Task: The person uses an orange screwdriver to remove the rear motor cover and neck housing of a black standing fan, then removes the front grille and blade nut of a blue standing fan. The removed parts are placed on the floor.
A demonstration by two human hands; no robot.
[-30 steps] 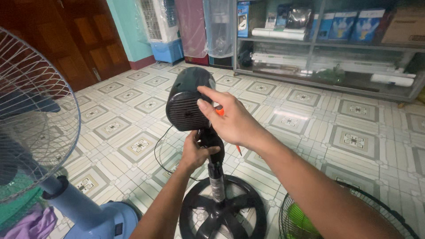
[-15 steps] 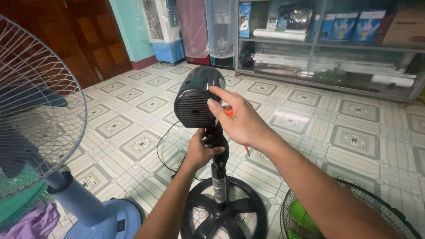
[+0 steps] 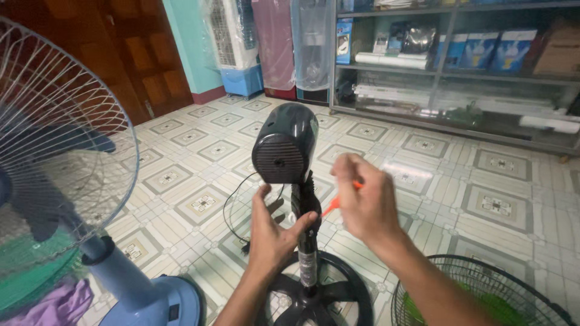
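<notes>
Standing bare — black fan motor point(image 3: 286, 143), grille-less, upright

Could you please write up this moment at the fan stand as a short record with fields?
Setting: patterned tiled floor, glass-fronted shelving behind.
Left hand: grips the black pole below the motor housing.
Right hand: blurred, off the pole, holds an orange-handled tool.
Stand: round black base, no blades or guard on the motor.
Nearby: blue fan with wire guard at left; loose dark fan guard at lower right; black cord on floor.
</notes>
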